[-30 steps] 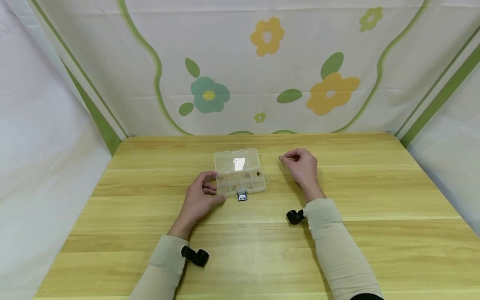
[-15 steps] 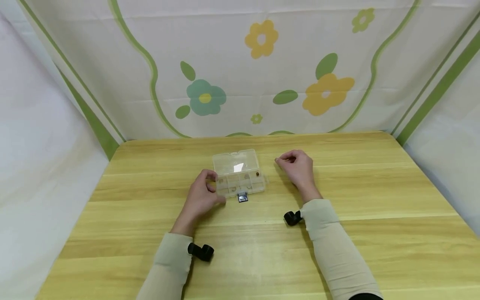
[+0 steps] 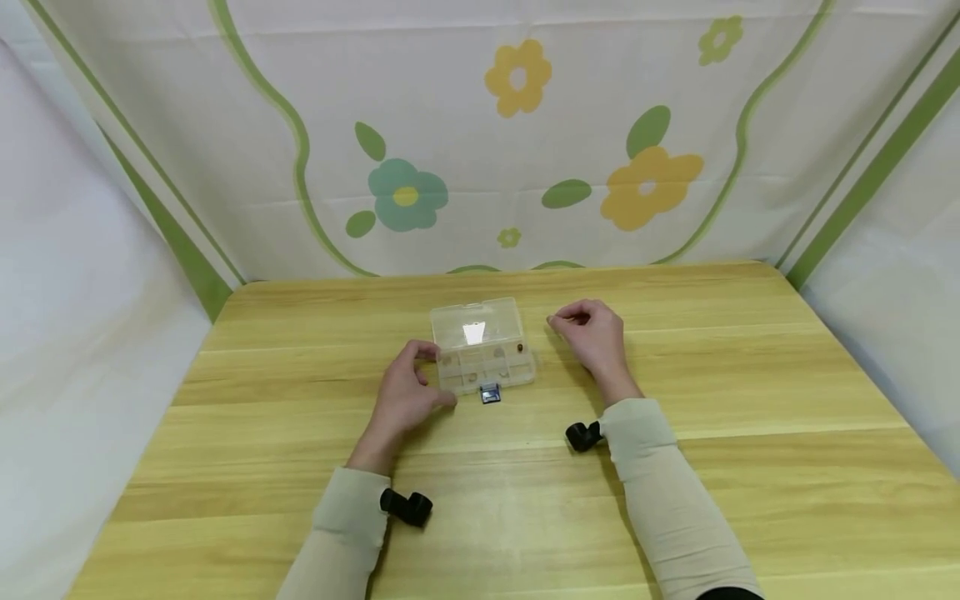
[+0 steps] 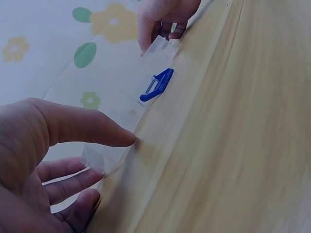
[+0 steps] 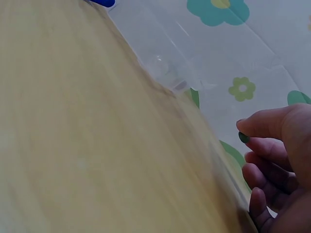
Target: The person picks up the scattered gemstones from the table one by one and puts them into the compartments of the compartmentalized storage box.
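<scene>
A clear plastic compartment box [image 3: 450, 383] lies on the table with its transparent lid [image 3: 498, 317] raised at the back. A small dark brown round piece [image 3: 520, 347] sits in its back right compartment; faint round shapes show in several others. At the front edge is a blue frame-shaped piece [image 4: 157, 85], which looks like a latch. My left hand [image 3: 405, 392] holds the box's left end, thumb in front and fingers behind. To the right of the box, my right hand [image 3: 596, 333] pinches a tiny dark green piece [image 5: 244, 138] between thumb and forefinger; its exact kind is unclear.
The wood-grain table [image 3: 480, 517] reaches back to a white cloth [image 3: 465, 125] printed with flowers. White cloth also hangs at both sides. Each sleeve carries a black wrist camera [image 3: 407, 507].
The head view has shifted slightly. My right hand has come a little closer to the box, still pinching the small piece. The left hand stays at the box's left end.
</scene>
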Motion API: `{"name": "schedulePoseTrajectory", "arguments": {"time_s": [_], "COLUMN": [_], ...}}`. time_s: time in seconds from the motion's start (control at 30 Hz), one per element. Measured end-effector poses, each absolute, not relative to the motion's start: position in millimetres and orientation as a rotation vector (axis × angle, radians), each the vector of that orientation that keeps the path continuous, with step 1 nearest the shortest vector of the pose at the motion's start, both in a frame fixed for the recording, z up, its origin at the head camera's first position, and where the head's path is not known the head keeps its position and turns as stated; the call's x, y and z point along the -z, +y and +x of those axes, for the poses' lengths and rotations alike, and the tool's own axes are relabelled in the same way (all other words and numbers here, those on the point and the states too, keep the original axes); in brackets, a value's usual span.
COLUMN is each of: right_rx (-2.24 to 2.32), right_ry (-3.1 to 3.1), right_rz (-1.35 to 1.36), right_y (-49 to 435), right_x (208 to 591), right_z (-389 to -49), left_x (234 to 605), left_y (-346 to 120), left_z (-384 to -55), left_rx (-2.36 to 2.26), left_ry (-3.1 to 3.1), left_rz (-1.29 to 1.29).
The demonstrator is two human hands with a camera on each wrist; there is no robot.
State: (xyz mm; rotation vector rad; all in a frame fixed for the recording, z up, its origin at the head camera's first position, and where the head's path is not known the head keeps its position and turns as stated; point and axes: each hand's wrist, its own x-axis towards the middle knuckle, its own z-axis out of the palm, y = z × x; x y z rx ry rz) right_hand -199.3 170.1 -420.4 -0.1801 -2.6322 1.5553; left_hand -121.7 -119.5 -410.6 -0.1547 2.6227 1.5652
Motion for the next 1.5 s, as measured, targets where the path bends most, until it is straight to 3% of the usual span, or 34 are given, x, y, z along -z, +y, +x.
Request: {"name": "schedulePoseTrajectory", "arguments": {"time_s": [0.97, 1.5], "right_rx": [-1.692, -1.678], "right_ry": [-2.661, -2.714], "right_rz": [-0.100, 0.092], "right_y": [159, 135], "right_x": [412, 404], "right_z": [-196, -188], "left_x": [413, 414], "left_y": [-111, -112], "left_z": [-122, -123], "left_rx": [-1.580, -1.562], "left_ry": [2.634, 2.638], "left_rz": [-0.159, -0.162]}}
